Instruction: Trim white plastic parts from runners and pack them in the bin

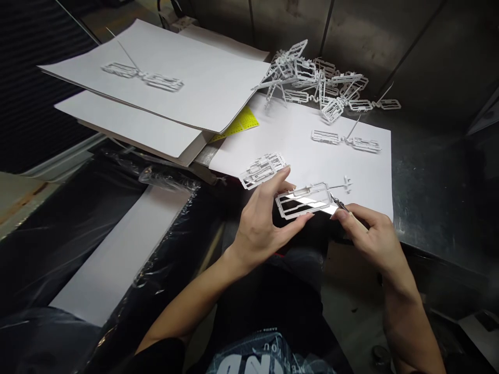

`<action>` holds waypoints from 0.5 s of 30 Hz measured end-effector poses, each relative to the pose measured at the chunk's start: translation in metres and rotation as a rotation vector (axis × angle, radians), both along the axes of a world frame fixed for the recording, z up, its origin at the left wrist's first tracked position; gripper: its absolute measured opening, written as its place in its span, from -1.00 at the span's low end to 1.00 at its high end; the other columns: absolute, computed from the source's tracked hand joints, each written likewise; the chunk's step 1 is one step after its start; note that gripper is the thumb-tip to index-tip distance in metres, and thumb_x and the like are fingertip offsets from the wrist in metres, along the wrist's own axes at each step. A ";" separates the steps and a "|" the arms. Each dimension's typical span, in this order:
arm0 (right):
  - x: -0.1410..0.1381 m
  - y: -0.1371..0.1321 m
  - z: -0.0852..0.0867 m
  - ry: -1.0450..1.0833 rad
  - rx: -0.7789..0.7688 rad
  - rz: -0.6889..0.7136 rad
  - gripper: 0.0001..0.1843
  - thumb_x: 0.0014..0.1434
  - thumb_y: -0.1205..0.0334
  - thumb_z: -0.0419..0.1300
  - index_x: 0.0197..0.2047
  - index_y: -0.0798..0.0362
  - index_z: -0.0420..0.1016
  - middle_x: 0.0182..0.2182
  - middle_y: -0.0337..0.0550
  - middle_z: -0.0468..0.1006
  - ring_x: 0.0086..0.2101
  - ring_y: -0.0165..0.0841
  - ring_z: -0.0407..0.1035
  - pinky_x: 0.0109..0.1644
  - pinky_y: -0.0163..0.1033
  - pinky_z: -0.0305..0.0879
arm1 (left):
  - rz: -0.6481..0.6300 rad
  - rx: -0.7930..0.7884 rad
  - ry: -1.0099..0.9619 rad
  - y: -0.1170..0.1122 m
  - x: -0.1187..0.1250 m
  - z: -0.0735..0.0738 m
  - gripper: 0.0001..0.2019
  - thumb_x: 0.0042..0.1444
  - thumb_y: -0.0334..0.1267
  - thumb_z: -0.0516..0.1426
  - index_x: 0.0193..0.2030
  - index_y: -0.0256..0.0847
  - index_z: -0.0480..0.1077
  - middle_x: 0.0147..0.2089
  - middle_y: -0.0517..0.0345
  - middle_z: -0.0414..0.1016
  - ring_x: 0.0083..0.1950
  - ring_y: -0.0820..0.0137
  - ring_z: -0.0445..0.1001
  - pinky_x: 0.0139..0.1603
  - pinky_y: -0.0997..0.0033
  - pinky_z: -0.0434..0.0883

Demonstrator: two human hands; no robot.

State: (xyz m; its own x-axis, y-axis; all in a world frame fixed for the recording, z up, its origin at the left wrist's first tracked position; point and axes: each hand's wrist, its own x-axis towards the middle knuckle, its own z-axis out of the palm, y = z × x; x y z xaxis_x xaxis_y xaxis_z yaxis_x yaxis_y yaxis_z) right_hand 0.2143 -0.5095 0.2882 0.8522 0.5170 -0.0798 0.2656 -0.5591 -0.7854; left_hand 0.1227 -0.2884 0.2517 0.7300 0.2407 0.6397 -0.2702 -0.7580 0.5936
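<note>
My left hand (253,223) grips a white plastic frame (306,191) with long slots, thumb along its lower edge and fingers behind it. In my right hand (374,236) is a small pair of metal nippers (340,202), its tip at the frame's right end. A thin sprue (345,185) sticks out beside that tip; whether it is still joined to the frame I cannot tell. Just beyond my left fingers, several similar frames (262,169) lie stacked at the paper's near edge. One joined pair of frames on a sprue (345,139) rests farther right.
White paper (288,130) covers part of the dark metal bench (429,192). A tangled heap of white moulded parts (319,78) sits at the back. At left are stacked sheets (187,47) bearing another moulded pair (142,78), a yellow sheet (244,122) and a plastic-lined box (163,249).
</note>
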 end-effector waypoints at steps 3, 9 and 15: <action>0.005 -0.001 -0.007 -0.055 0.014 -0.065 -0.48 0.42 -0.29 0.24 -0.27 -0.01 0.65 -0.50 -0.26 0.46 -0.45 -0.35 0.33 -0.35 -0.26 0.22 | 0.060 0.032 0.015 0.005 0.001 -0.001 -0.21 0.26 -0.16 0.41 0.53 -0.11 0.17 0.14 0.01 0.63 0.07 0.25 0.63 0.24 0.19 0.62; 0.043 -0.030 -0.030 -0.400 -0.136 -0.435 -0.46 0.38 -0.36 0.23 -0.05 -0.05 0.66 -0.29 -0.10 0.60 -0.29 -0.17 0.46 -0.15 -0.12 0.37 | 0.292 0.130 0.077 0.044 0.007 -0.014 -0.35 0.28 -0.08 0.38 0.43 -0.10 0.32 0.14 -0.04 0.64 0.11 0.11 0.62 0.19 0.06 0.60; 0.082 -0.058 -0.058 -0.566 -0.343 -0.547 -0.21 0.40 -0.37 0.15 0.36 0.11 0.50 0.14 0.33 0.49 0.22 0.33 0.30 0.33 0.64 0.08 | 0.318 0.179 0.202 0.074 0.022 -0.041 -0.66 0.32 -0.08 0.31 0.16 -0.14 0.52 0.12 -0.04 0.66 0.15 0.05 0.58 0.23 -0.01 0.52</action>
State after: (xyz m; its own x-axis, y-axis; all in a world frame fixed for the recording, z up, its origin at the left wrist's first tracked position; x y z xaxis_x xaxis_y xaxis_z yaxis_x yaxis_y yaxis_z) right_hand 0.2959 -0.5679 0.2300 0.9332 0.0469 0.3562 0.1905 -0.9052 -0.3799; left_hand 0.1451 -0.2143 0.2110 0.7521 0.3726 0.5436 0.1022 -0.8808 0.4624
